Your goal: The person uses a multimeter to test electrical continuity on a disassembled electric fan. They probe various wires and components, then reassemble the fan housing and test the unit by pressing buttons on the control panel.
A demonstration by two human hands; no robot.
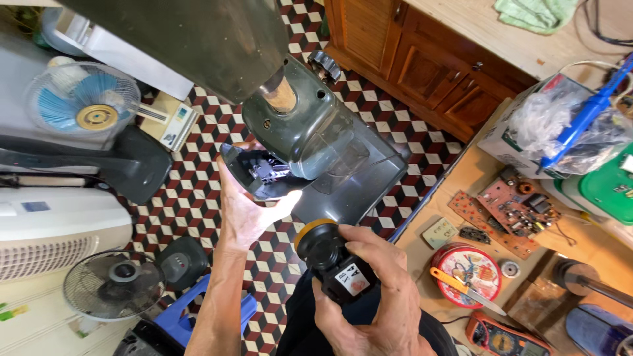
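Checkered tile floor (198, 191); left hand (247, 211) grip holds dark housing (310, 132); right hand (376, 296) grip holds black motor (333, 260).

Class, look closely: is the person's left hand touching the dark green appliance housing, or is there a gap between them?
Touching. The head view shows the left hand cupped under the open end of the dark green appliance housing, thumb pressed against its rim, no gap visible.

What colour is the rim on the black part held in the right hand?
Orange-yellow rim on the black part; head view.

Dark green housing (310, 125); black motor (333, 260), yellow rim; red-black-white checkered floor (217, 132); blue fan blades (82, 99).
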